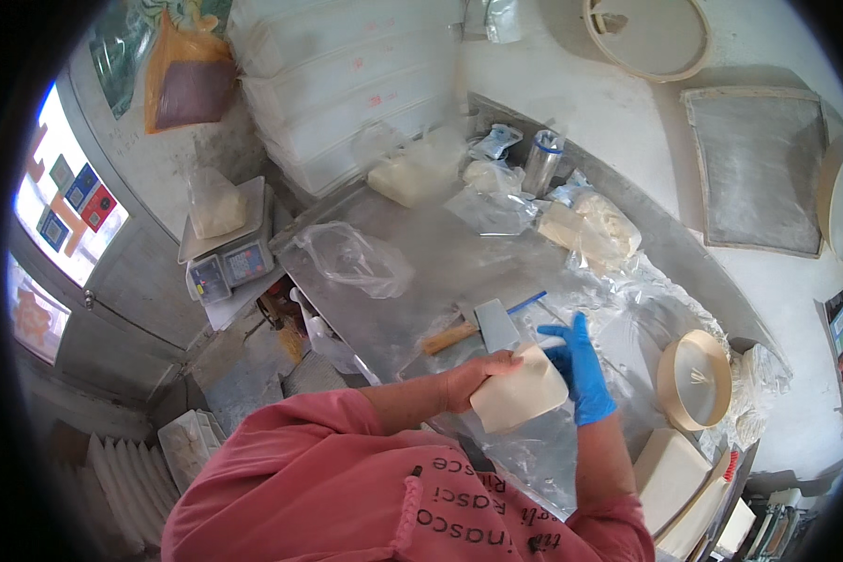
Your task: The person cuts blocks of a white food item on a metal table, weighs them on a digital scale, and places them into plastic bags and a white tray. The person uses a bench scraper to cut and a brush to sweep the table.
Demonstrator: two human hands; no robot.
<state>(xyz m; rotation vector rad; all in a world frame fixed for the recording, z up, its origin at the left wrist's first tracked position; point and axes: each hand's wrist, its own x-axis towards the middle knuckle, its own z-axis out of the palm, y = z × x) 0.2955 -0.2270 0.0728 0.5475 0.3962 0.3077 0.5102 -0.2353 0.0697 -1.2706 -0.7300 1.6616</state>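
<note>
My bare left hand (469,381) grips a stack of pale, flat dough sheets (523,395) by its left edge, thumb on top. Along the stack's right edge is my right hand (584,379) in a blue glove, two fingers stretched apart and the others partly hidden by the sheets. Whether the glove touches the stack is hard to tell. Just beyond the hands lies a cleaver with a broad metal blade (496,326) and a wooden handle (451,338). Beside the blade a thin blue stick (527,302) rests on the metal worktop (407,323).
A round wooden-rimmed sieve (667,393) stands at right near bagged dough (597,228). An empty-looking plastic bag (358,260) lies at left. Beyond are a digital scale (246,261) bearing a bag, stacked plastic bins (337,91) and a metal canister (542,161).
</note>
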